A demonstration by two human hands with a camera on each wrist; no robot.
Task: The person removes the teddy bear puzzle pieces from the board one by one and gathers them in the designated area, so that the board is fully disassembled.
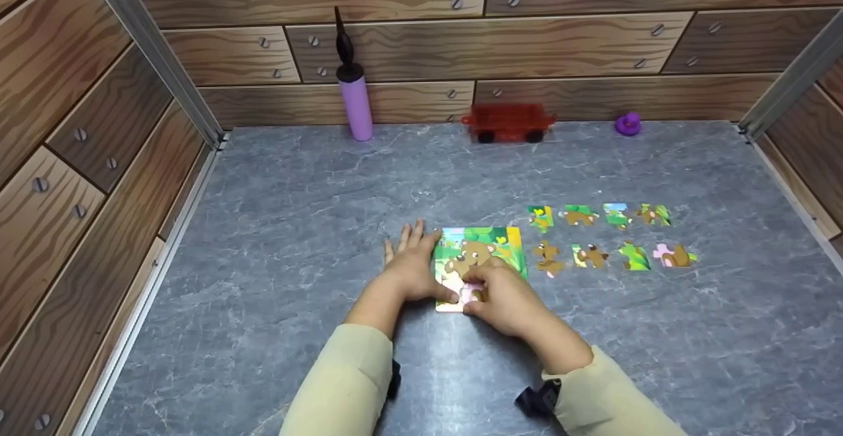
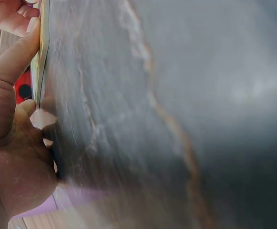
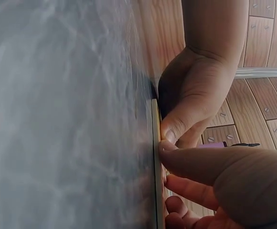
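Observation:
A square bear puzzle (image 1: 474,251) on a thin board lies on the grey table. My left hand (image 1: 411,268) rests at its left side, fingers spread straight on the table and the thumb over the lower left of the picture. With curled fingers and thumb, my right hand (image 1: 504,298) pinches a pink and brown puzzle piece (image 1: 471,293) at the board's lower edge. In the right wrist view the two thumbs nearly meet over the board's edge (image 3: 156,143). The right palm and fingers partly hide the picture. From the left wrist, the board (image 2: 44,47) shows edge-on beneath the thumb.
Several loose puzzle pieces (image 1: 578,215) lie in two rows to the right of the board. Along the back wall stand a purple hand pump (image 1: 357,103), a red toy wagon (image 1: 510,122) and a purple rubber duck (image 1: 628,124). Wood-patterned walls enclose the table.

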